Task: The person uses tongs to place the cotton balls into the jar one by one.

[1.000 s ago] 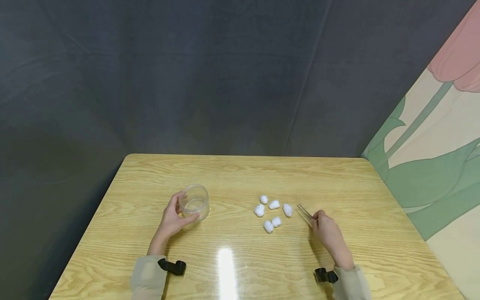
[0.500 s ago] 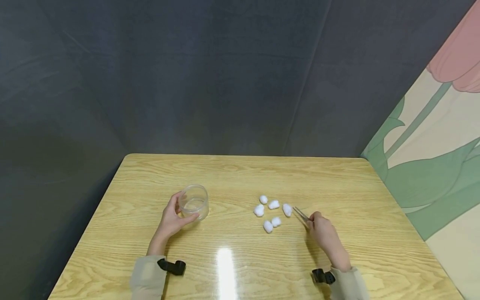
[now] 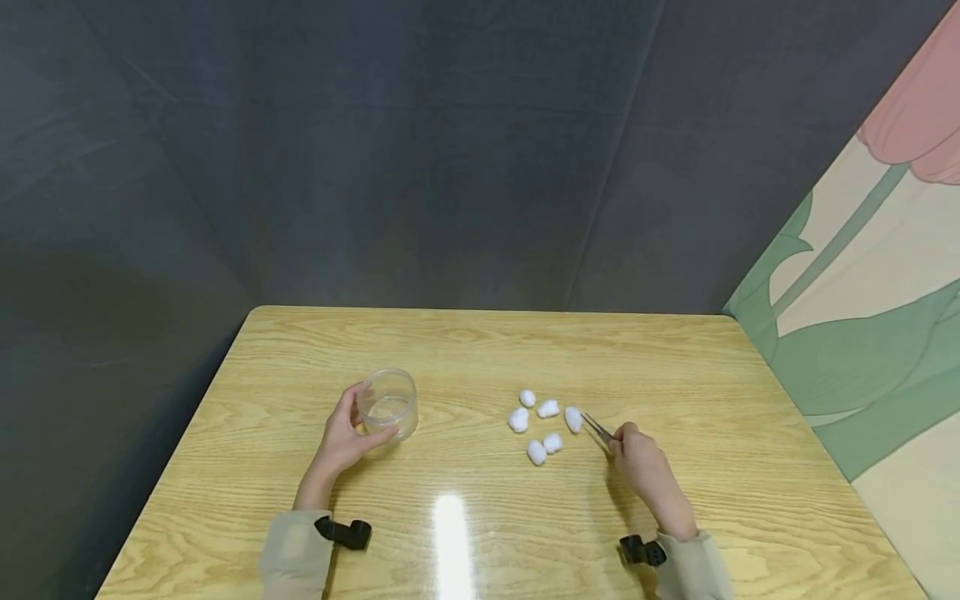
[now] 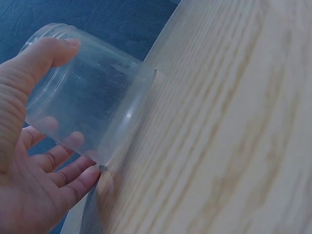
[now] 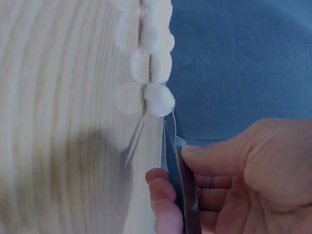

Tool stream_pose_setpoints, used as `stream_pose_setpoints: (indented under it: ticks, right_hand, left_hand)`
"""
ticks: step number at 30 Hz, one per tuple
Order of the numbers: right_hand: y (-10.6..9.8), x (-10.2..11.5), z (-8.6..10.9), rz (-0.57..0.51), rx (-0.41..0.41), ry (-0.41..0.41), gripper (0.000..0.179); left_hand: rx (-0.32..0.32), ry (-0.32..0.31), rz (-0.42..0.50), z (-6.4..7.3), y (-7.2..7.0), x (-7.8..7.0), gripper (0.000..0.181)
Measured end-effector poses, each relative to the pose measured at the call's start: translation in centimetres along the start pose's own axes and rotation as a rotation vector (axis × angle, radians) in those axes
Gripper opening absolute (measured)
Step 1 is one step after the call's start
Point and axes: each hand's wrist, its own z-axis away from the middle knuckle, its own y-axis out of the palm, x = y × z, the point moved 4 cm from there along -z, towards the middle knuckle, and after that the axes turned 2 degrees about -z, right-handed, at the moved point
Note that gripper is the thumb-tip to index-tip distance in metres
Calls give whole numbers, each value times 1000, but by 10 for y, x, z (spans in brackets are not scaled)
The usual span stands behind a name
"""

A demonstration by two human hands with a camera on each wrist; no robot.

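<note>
A clear round plastic jar point(image 3: 388, 406), without a lid, stands upright on the table's left half. My left hand point(image 3: 347, 435) grips it, thumb on the near side and fingers around the other; the left wrist view shows the jar point(image 4: 92, 87) with nothing inside. Several white cotton balls point(image 3: 548, 409) lie in a loose group right of the middle. My right hand point(image 3: 647, 467) pinches metal tweezers point(image 3: 600, 430). Their tips are at the rightmost cotton ball point(image 3: 573, 419). In the right wrist view the tips reach the nearest cotton ball point(image 5: 159, 100); whether they squeeze it, I cannot tell.
The wooden table point(image 3: 480, 350) has a bright light reflection point(image 3: 453, 546) near its front. A dark cloth point(image 3: 420, 158) hangs behind it, and a flower-patterned covering point(image 3: 877, 333) is at the right. Each wrist wears a small black camera point(image 3: 345, 533).
My right hand has moved left with the tweezers, bringing their tips from beside the rightmost cotton ball right up to it. The left hand and the jar have stayed put.
</note>
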Motion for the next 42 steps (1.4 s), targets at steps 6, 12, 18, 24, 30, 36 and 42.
stream_pose_setpoints:
  ticks: [6,12,18,24,30,36,42]
  right_hand:
    - [2,6,1,-29,35,18,11]
    - [6,13,3,-31,58,2,12]
    - [8,18,4,-12,39,-23,10]
    - [8,18,3,27,-9,-52,8]
    - [7,18,1,35,-56,-76,8]
    - [2,18,0,32,-104,-93,7]
    - [-5,20,0,3,-106,-55,7]
  left_hand:
    - [-1,-6,1,0,0,1,83]
    - [7,-21,9,5,-1,-14,83]
    - [14,-35,-3,10,-3,-35,80]
    - [6,-24,-3,3,-1,-12,81]
    - [-3,-8,5,-1,0,1,83]
    - [5,-16,15,3,-1,-14,81]
    - [17,-24,15,9,-3,-36,80]
